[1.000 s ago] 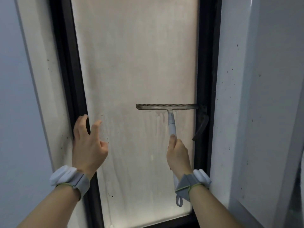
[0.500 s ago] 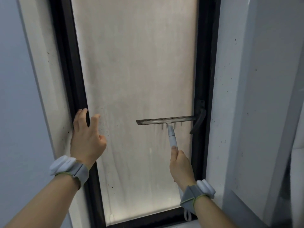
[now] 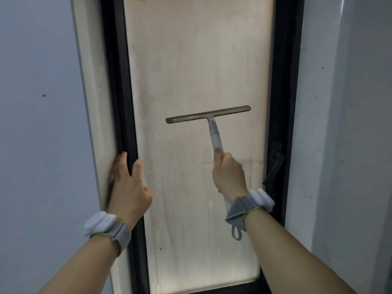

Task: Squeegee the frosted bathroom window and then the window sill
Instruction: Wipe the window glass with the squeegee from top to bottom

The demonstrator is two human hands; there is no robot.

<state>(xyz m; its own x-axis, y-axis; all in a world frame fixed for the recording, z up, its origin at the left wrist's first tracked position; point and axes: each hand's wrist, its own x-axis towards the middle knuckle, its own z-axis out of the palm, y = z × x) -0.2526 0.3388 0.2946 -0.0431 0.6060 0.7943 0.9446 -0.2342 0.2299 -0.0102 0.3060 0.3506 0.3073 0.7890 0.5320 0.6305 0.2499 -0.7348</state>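
Observation:
A tall frosted window pane (image 3: 197, 66) in a black frame (image 3: 117, 85) fills the middle of the head view. My right hand (image 3: 228, 174) grips the white handle of a squeegee (image 3: 209, 115). Its grey blade lies across the pane's middle, tilted up at the right end. Faint streak marks run down the glass below the blade. My left hand (image 3: 127, 187) rests on the left side of the frame with fingers spread, holding nothing. The window sill is not in view.
A black window latch handle (image 3: 274, 164) hangs on the right side of the frame, close to my right hand. White speckled reveal walls (image 3: 314, 124) flank the window on both sides. Both wrists wear grey bands with white units.
The squeegee slid down the right side of the pane, then came up and leftward toward the middle, its right end now tilted up. My left hand stayed on the left frame.

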